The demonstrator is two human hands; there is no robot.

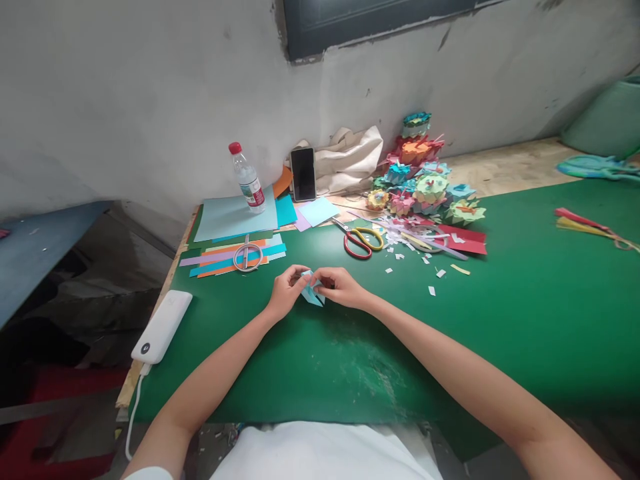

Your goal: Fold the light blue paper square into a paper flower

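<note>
A light blue piece of folded paper [313, 297] is held between my two hands above the green table surface [310, 373]. My left hand [289, 291] pinches its left side, thumb and fingers closed on it. From the right, my right hand [340, 288] grips the upper part with bent fingers. The fingers cover part of the folds. Beyond my hands lie scissors [358, 243] with one red and one yellow handle. Left of them, a roll of tape [248, 256] rests on several coloured paper strips [210, 264].
Behind stand a water bottle [248, 180] on paper sheets [220, 217] and a phone [303, 175] near a cream cloth [353, 163]. Folded paper flowers [430, 190] are piled at the back right, with paper scraps [400, 247] before them. A white power bank [163, 327] lies at the left edge.
</note>
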